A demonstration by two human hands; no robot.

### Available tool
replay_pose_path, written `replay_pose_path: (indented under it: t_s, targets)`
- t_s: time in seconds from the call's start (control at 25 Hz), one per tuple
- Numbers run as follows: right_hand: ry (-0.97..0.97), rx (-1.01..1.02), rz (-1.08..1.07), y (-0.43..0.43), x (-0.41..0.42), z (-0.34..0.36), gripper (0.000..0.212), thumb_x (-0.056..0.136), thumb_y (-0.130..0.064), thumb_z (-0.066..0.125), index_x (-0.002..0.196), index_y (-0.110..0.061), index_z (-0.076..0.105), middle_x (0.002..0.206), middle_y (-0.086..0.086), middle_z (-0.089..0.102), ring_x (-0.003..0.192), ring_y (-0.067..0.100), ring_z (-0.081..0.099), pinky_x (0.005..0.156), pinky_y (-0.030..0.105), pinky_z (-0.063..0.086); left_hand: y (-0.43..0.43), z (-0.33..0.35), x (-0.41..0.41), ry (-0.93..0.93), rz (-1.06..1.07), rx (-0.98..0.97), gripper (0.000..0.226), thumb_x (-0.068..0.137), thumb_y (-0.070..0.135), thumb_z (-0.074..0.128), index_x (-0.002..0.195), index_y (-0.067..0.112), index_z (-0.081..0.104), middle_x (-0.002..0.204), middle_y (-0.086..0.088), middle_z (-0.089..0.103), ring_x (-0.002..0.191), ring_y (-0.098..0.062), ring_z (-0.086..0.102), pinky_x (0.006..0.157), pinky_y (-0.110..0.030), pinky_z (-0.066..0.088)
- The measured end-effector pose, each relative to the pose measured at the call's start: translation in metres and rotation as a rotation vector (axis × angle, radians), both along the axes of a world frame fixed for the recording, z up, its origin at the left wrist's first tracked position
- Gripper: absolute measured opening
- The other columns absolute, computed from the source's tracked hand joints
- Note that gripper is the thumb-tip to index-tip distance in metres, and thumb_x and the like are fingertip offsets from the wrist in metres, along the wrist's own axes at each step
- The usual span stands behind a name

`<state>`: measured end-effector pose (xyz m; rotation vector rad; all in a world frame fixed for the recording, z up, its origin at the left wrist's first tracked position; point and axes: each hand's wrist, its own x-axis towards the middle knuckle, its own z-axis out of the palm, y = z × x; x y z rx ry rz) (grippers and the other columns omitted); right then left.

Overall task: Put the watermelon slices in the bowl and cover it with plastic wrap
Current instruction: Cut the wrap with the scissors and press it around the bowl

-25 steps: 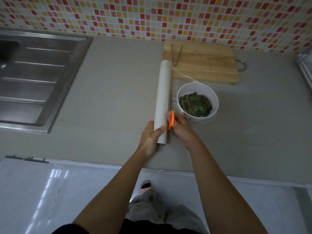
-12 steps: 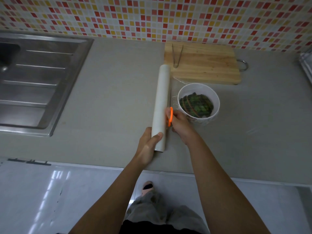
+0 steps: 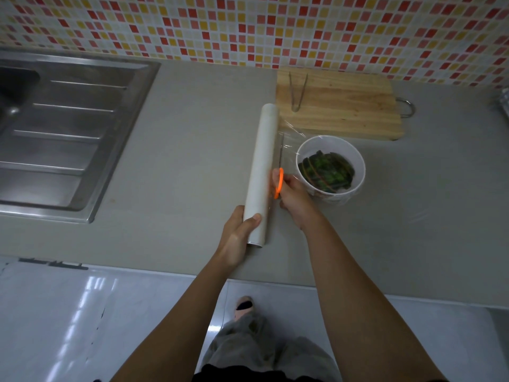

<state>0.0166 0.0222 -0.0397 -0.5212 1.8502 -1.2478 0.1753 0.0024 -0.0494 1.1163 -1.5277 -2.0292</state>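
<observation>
1. Left hand [image 3: 237, 235]: fingers and thumb are curled round the near end of the plastic wrap roll [image 3: 261, 166], holding it on the counter [image 3: 192, 161].
2. Plastic wrap roll: a long white tube. Its long axis runs away from the left hand toward the tiled wall [image 3: 248, 28], leaning slightly right. The far end lies just beside the cutting board [image 3: 344, 106].
3. Right hand [image 3: 294, 199]: just right of the roll, gripping the orange-handled scissors [image 3: 278, 186]. The blades point away from the hand, parallel to the roll and close along its right side.
4. Film [image 3: 289, 144]: a clear sheet stretched from the roll's right side across to the bowl [image 3: 356, 166].
5. Bowl: white, round and upright, just beyond and to the right of the right hand, with film over its mouth.
6. Watermelon slices [image 3: 326, 170]: inside the bowl, packed side by side, green rinds uppermost.
7. Cutting board: beyond the bowl, with tongs [image 3: 297, 92] lying on its left part.
8. Edges: the counter's front edge runs just behind the left wrist. The sink [image 3: 132, 119] sits well left of the left hand, and a wide stretch of counter separates it from the roll. More counter extends right of the bowl.
</observation>
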Motion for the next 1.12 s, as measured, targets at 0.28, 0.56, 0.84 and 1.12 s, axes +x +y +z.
replay_pose_path:
  t_s: [0.28,0.56,0.84,1.12]
  targets:
    - [-0.006,-0.012,-0.011,-0.018,-0.006,-0.002,0.045,0.083,-0.061,0.046,0.058,-0.024,0.045,0.054,-0.008,0.041,0.050,0.009,0.034,0.044,0.020,0.026,-0.012,-0.001,0.006,0.018,-0.025,0.068,0.025,0.075,0.037,0.058,0.090,0.016,0.057,0.079,0.007,0.062,0.072,-0.008,0.060,0.065,-0.030,0.046]
    - [-0.015,-0.044,-0.058,-0.040,-0.011,-0.004,0.048,0.083,-0.062,0.045,0.056,-0.023,0.045,0.054,-0.005,0.042,0.049,0.011,0.033,0.045,0.022,0.024,-0.030,-0.006,0.015,0.009,-0.042,0.105,0.038,0.061,0.048,0.064,0.085,0.020,0.058,0.077,0.003,0.059,0.072,-0.016,0.056,0.066,-0.037,0.043]
    - [-0.031,-0.023,-0.130,-0.058,-0.019,-0.005,0.044,0.082,-0.061,0.047,0.060,-0.024,0.045,0.056,-0.007,0.045,0.052,0.010,0.037,0.046,0.022,0.026,-0.036,-0.006,0.017,0.043,-0.047,0.180,0.034,0.065,0.039,0.066,0.089,0.016,0.057,0.077,0.000,0.059,0.068,-0.014,0.058,0.060,-0.032,0.046]
    - [-0.036,-0.029,-0.193,-0.072,-0.022,-0.006,0.042,0.083,-0.060,0.049,0.065,-0.023,0.045,0.059,-0.004,0.045,0.049,0.008,0.035,0.041,0.019,0.024,-0.044,-0.002,0.025,0.067,-0.033,0.191,0.023,0.072,0.029,0.059,0.089,0.013,0.056,0.074,0.001,0.058,0.061,-0.009,0.059,0.051,-0.025,0.048]
